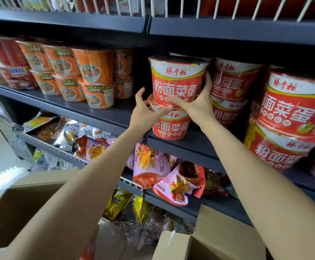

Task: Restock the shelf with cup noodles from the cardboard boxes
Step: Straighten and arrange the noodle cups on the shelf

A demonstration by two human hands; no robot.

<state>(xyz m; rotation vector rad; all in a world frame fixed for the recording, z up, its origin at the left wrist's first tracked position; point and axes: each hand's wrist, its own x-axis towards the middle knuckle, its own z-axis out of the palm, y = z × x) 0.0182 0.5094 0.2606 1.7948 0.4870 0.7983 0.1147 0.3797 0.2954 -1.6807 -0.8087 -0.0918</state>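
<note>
The dark shelf (pixel 104 114) is loaded with orange noodle cups (pixel 96 79) on the left, red noodle bowls (pixel 171 126) stacked two-high on the right.

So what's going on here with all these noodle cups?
A person is restocking a shelf. The right hand grips the side of a red noodle cup sitting on top of another red cup. The left hand is at the base of the upper cup, fingers spread. More red cups are stacked to the right, orange cups to the left. Open cardboard boxes sit below.

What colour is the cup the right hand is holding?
Red with a white upper band, on the cup in the right hand; head view.
</note>
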